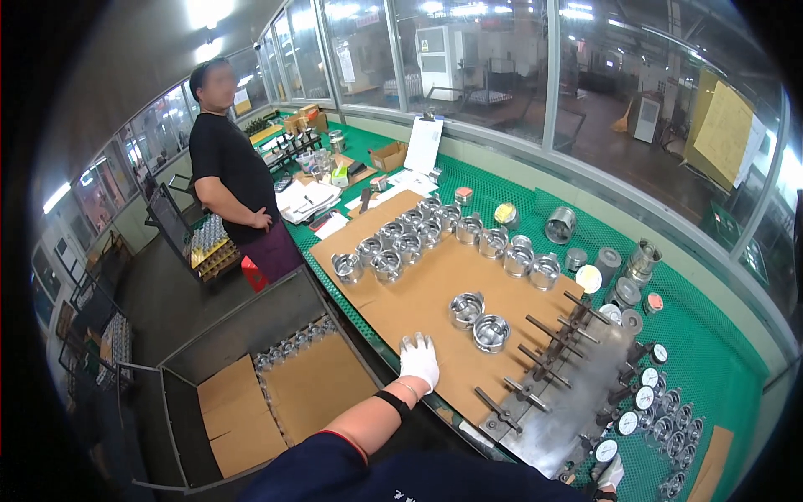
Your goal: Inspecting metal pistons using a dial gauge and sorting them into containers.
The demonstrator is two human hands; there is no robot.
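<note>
My left hand (419, 365), in a white glove, lies with its fingers stretched out at the near edge of a brown cardboard sheet (418, 303); it holds nothing. Two silvery pistons (491, 333) sit on the sheet just beyond it, side by side. My right hand (611, 474), also gloved, is at the lower right beside the nearest dial gauge (606, 451); its fingers are partly hidden, and I cannot see whether it holds anything. Between my hands is a metal plate fixture (560, 427) with several rods on its left side and several dial gauges along its right.
More pistons (387, 265) stand in rows on the cardboard's far side, others (661, 429) right of the gauges. Metal rings and cylinders (609, 262) line the green mat (703, 322). A cardboard-lined metal bin (180, 402) is at left. A person (230, 167) stands beyond it.
</note>
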